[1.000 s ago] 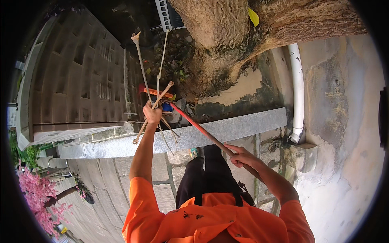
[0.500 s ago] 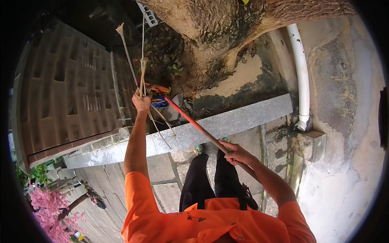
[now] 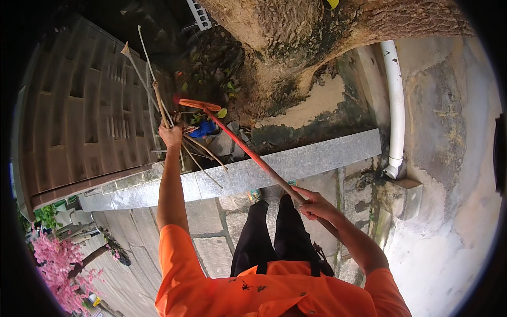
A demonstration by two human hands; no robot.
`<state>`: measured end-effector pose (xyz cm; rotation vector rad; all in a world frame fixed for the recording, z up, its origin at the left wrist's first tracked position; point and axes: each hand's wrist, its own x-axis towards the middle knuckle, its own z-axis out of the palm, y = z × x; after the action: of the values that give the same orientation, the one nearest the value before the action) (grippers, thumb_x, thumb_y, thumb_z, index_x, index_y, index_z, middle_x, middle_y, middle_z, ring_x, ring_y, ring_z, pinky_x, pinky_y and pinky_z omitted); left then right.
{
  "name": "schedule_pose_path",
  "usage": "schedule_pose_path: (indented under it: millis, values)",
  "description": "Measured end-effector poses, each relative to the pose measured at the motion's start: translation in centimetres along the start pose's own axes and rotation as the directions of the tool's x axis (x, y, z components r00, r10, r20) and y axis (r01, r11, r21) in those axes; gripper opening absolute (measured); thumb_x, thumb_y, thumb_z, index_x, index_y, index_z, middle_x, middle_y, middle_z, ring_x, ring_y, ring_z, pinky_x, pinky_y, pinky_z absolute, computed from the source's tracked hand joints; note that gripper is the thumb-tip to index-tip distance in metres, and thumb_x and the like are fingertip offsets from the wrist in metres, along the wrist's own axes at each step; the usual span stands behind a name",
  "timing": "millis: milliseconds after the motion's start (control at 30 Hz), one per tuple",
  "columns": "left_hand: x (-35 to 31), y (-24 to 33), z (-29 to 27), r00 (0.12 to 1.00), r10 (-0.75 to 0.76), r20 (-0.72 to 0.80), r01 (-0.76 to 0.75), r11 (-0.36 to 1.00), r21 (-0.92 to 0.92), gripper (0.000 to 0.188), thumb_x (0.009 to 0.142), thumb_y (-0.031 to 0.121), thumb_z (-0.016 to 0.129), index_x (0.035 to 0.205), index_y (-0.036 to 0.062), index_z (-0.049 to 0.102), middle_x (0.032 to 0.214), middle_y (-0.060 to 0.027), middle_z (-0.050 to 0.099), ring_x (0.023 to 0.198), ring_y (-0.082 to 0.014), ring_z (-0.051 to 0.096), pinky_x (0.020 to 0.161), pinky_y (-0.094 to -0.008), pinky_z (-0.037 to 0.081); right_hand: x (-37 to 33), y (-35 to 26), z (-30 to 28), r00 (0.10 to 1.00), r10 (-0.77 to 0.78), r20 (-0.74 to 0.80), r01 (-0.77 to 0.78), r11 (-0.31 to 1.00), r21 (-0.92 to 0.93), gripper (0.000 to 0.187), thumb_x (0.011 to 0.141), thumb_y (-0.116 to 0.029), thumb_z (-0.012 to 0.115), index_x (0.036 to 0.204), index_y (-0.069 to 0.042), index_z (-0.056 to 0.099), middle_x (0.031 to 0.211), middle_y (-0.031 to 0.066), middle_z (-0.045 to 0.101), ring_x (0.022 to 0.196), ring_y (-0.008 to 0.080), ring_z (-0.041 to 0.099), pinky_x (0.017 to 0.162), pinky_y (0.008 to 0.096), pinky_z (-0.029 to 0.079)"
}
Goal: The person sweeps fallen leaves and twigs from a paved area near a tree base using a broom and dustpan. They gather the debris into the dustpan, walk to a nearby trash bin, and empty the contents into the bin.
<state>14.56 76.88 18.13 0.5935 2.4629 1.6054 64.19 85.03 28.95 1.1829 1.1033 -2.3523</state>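
Observation:
My left hand [image 3: 170, 137] is wrapped round a bundle of dry sticks [image 3: 160, 103]. The long ends point up and to the left; thinner stems stick out below, over the stone kerb. With its fingers closed, my right hand [image 3: 316, 205] grips the lower part of a long-handled tool [image 3: 253, 156]. Its red pole slants up to a narrow orange head [image 3: 199, 104], just right of the sticks and over the leaf-strewn soil. What kind of tool it is, I cannot tell. Below that head lies a crumpled blue thing [image 3: 203, 129].
A thick tree trunk [image 3: 274, 58] rises beyond the grey kerb [image 3: 301, 157]. Brown slatted panels [image 3: 87, 116] stand at left. On the right, a white drainpipe [image 3: 393, 100] runs down a weathered wall [image 3: 438, 243]. Stone paving [image 3: 211, 253] lies underfoot.
My left hand has moved left with the sticks, which now lean further left. The tool's orange head is now apart from that hand and shows more fully, as does the blue thing.

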Motion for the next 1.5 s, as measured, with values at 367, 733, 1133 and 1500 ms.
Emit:
schedule_pose_path:
  millis: [367, 733, 1133, 1500]
  values:
    - [-0.2, 1.3, -1.6, 0.999, -0.028, -0.02, 0.027, 0.999, -0.025, 0.026, 0.064, 0.003, 0.069, 0.09, 0.0034, 0.066, 0.075, -0.0052, 0.065, 0.067, -0.0125, 0.059, 0.063, -0.0306, 0.048, -3.4, -2.3, 1.5, 0.978, -0.13, -0.166, 0.138, 0.99, 0.034, 0.072, 0.085, 0.004, 0.051, 0.147, -0.015, 0.022, 0.055, -0.0013, 0.041, 0.041, 0.0071, 0.036, 0.038, 0.0243, 0.028]
    - [0.7, 1.1, 1.1, 0.999, -0.018, 0.028, 0.016, 0.996, 0.083, 0.021, 0.063, 0.005, 0.07, 0.082, 0.0018, 0.062, 0.065, -0.0124, 0.06, 0.058, -0.0306, 0.055, 0.06, -0.0382, 0.046, -1.6, -4.0, 4.7, 0.981, -0.18, -0.072, 0.194, 0.916, 0.35, 0.072, 0.084, 0.012, 0.044, 0.147, -0.016, 0.023, 0.053, -0.0009, 0.035, 0.039, 0.0069, 0.03, 0.037, 0.0251, 0.025]
    - [0.6, 2.5, 1.1, 0.998, -0.05, 0.034, 0.048, 0.997, 0.068, 0.026, 0.065, 0.005, 0.075, 0.089, 0.0011, 0.064, 0.073, -0.0116, 0.065, 0.066, -0.0216, 0.062, 0.062, -0.0358, 0.047, 13.5, -21.5, 0.2, 0.94, -0.314, -0.133, 0.163, 0.755, -0.635, 0.069, 0.084, -0.001, 0.048, 0.147, -0.011, 0.022, 0.064, 0.0027, 0.049, 0.046, 0.01, 0.044, 0.043, 0.0277, 0.038]
    - [0.5, 3.0, 0.3, 1.0, 0.013, -0.011, -0.013, 0.999, 0.039, 0.02, 0.07, 0.002, 0.073, 0.086, 0.0013, 0.062, 0.07, -0.0068, 0.062, 0.06, -0.0139, 0.055, 0.059, -0.0308, 0.046, 7.3, -21.9, -0.5, 0.994, -0.074, -0.084, -0.018, 0.633, -0.774, 0.072, 0.082, -0.002, 0.048, 0.147, -0.011, 0.021, 0.07, 0.0105, 0.053, 0.049, 0.0171, 0.05, 0.045, 0.0351, 0.042]
